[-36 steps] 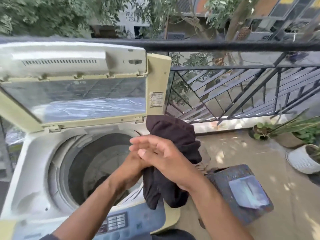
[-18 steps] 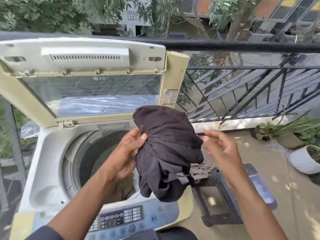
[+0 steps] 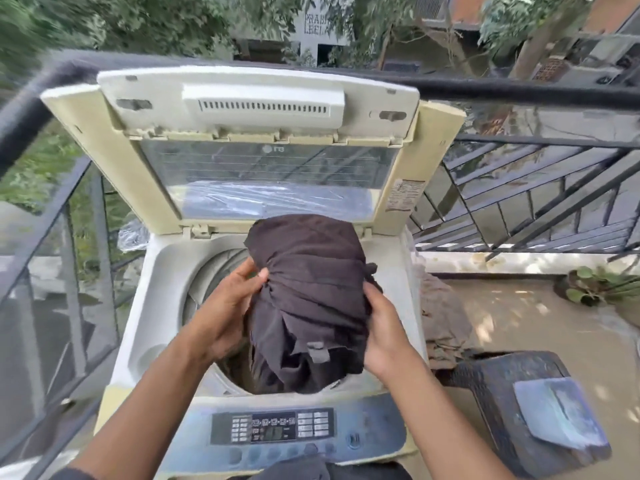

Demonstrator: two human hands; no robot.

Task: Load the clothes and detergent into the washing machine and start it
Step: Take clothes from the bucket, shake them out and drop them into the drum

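Loading a garment into the open washing machine (image 3: 263, 258).
Left hand (image 3: 228, 313) and right hand (image 3: 382, 332) each gripped the bunched dark garment (image 3: 308, 292) directly above the drum, ready for dropping.

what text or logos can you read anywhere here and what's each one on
"PRAB" over "LEELA": sign on the building wall behind the trees; the first word is cut off by leaves.
"LG", seen upside down: logo on the raised lid of the washing machine.
Sticker on the lid's right frame: print too small to read.
Control panel: button labels and display too blurred to read.
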